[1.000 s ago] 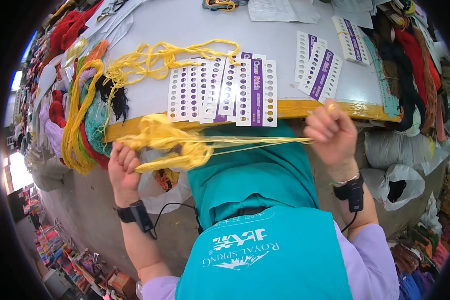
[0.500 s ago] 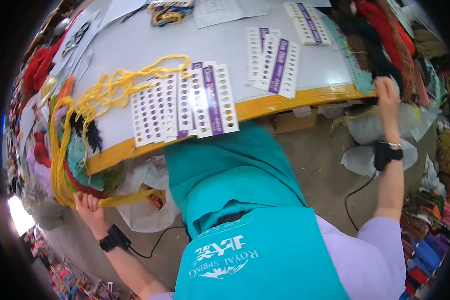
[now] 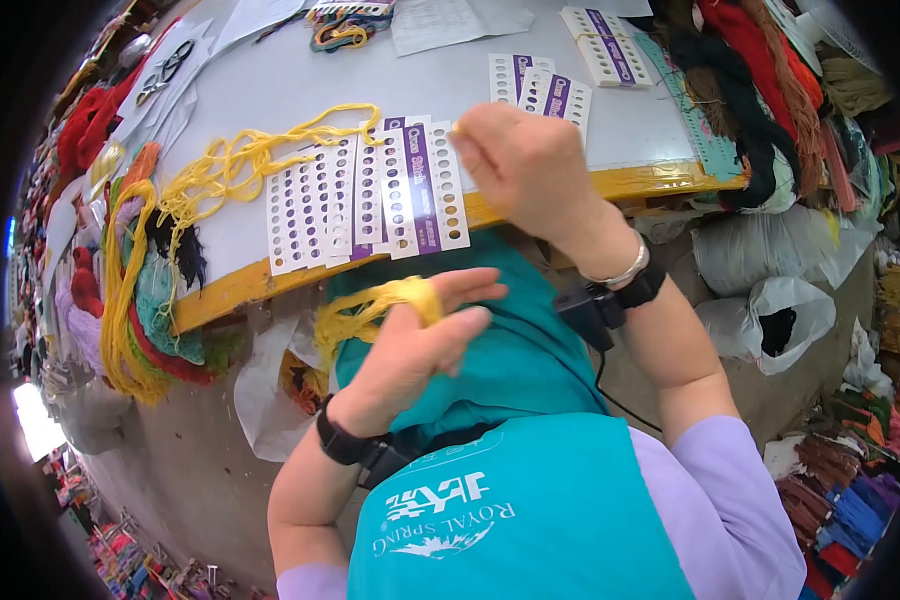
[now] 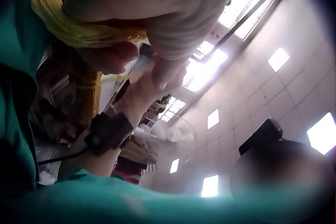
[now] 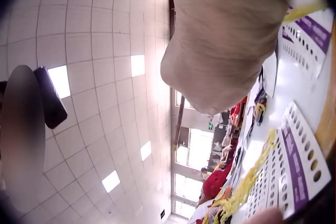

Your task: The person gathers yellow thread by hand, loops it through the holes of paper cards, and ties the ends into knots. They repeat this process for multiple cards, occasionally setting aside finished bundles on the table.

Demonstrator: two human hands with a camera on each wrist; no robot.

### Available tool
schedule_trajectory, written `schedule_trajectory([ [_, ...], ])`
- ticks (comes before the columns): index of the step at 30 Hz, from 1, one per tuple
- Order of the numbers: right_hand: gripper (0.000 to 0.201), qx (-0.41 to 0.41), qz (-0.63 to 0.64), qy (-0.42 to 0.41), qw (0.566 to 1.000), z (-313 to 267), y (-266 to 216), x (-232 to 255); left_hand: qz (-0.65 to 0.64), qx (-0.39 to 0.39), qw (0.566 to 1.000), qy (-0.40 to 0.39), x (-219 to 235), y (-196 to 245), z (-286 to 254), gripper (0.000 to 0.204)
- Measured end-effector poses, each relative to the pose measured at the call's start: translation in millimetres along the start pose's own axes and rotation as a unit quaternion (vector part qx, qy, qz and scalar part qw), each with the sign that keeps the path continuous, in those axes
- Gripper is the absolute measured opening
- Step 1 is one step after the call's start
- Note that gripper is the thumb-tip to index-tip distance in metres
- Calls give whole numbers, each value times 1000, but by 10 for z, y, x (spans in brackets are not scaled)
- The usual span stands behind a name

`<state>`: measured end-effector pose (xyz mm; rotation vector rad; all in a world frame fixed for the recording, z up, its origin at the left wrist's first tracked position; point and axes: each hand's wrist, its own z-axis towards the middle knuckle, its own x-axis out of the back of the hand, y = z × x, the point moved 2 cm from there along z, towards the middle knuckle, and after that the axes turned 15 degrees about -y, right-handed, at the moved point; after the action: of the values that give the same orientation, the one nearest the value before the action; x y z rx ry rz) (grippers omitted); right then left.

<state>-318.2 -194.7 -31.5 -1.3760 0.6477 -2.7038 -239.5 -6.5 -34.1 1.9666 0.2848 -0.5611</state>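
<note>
While the teal, sleeveless garment with white lettering (image 3: pixel 570 455) lies closest, the left hand (image 3: pixel 410 350) is just ahead of it, below the surface's yellow edge. A loop of soft yellow thread (image 3: pixel 355 315) passes round its extended fingers, probably so the strands stay gathered; that grip is relaxed, carrying rather than clenching. The palm is turned sideways, the thumb apart from the fingers.

A little higher, the right hand (image 3: pixel 530 170) appears to pinch a yellow strand, seemingly to draw it off the loop; the wrist views show yellow by its fingers, though the fingertips are mostly hidden. Its fingers curl, knuckles up, with the elbow bent.

Beyond, on the white surface (image 3: pixel 450 85), white hole-punched cards with purple bands (image 3: pixel 425 190) overlap, perhaps to keep each row of holes within reach. A loose yellow hank (image 3: pixel 240 158) trails across their upper ends. Mixed hanks drape over the left edge, likely to hang untangled. Farther back sits a banded stack of white-and-purple cards (image 3: pixel 610 50), with papers.
</note>
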Motion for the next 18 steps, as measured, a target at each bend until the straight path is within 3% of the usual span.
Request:
schedule_trajectory([
  [4,14,42,-47,-1,998,50,-228,-228,101,16,993,-55,-211,-39,212,74],
  [5,13,42,-63,-10,997,56,-252,-263,119,-9,992,-43,-219,-115,282,75],
  [14,12,44,-84,-17,995,127,-288,-297,106,6,994,27,-338,-237,378,53],
  [18,13,5,-15,9,1000,108,-241,-329,4,36,999,22,-303,-312,398,46],
])
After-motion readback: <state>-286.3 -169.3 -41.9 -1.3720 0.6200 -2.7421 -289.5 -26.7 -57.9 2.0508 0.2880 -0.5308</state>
